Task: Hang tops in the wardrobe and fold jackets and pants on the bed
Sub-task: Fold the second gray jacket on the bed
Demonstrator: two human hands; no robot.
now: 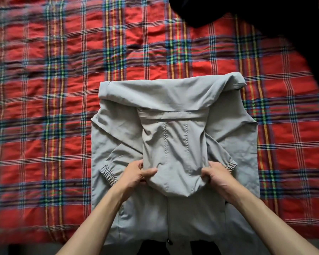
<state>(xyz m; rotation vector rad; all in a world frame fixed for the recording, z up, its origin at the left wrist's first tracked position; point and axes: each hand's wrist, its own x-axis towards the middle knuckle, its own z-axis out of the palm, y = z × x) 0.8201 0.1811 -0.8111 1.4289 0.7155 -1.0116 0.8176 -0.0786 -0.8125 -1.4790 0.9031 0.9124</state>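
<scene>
A smooth, lightly creased grey jacket (pixel 173 126) lies centre frame on a red plaid bedspread (pixel 44 89), sleeves with elastic cuffs folded inward; the left hand (pixel 136 173) and right hand (pixel 216 175) pinch its rounded hood (pixel 175 159); dark fabric (pixel 265 19) fills the upper right.

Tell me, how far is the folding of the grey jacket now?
Done: the grey jacket lies on the plaid bedspread, both sleeves folded inward. In hand: the left hand and right hand grip the hood laid over them. Left: folding the body up; a dark garment waits at top right.
</scene>
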